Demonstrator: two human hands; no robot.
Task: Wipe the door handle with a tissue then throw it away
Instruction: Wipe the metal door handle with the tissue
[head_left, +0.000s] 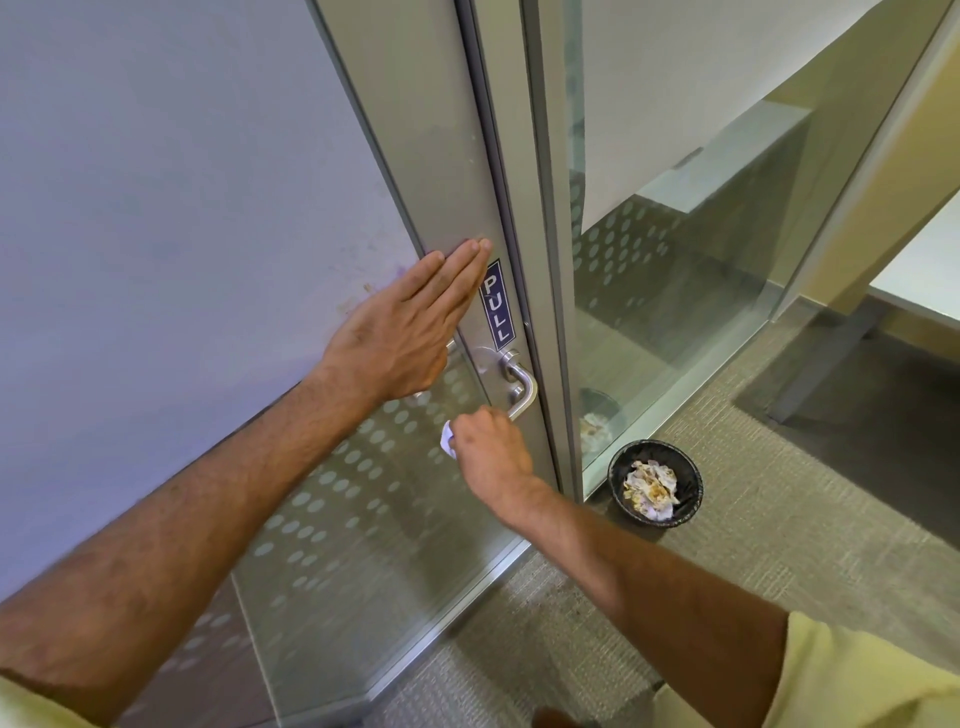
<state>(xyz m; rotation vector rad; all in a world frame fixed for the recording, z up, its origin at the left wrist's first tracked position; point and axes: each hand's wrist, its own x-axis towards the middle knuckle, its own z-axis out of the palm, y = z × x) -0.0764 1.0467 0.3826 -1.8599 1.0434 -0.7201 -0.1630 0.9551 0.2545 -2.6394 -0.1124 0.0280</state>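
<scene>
A silver lever door handle (521, 382) sits on the grey metal stile of a glass door, just under a blue PULL sticker (498, 304). My right hand (491, 457) is closed around the handle's lower end with a white tissue (446, 437) bunched in it; a corner of the tissue sticks out on the left. My left hand (410, 325) lies flat against the door stile above and left of the handle, fingers straight and together, holding nothing. A black wastebasket (655, 483) holding crumpled stained tissues stands on the carpet to the right of the door.
The door's frosted glass panel (182, 234) fills the left. A clear glass partition (675, 312) with a dotted band stands right of the door frame. Grey carpet covers the floor, and a white desk (919, 275) with a grey leg is at the far right.
</scene>
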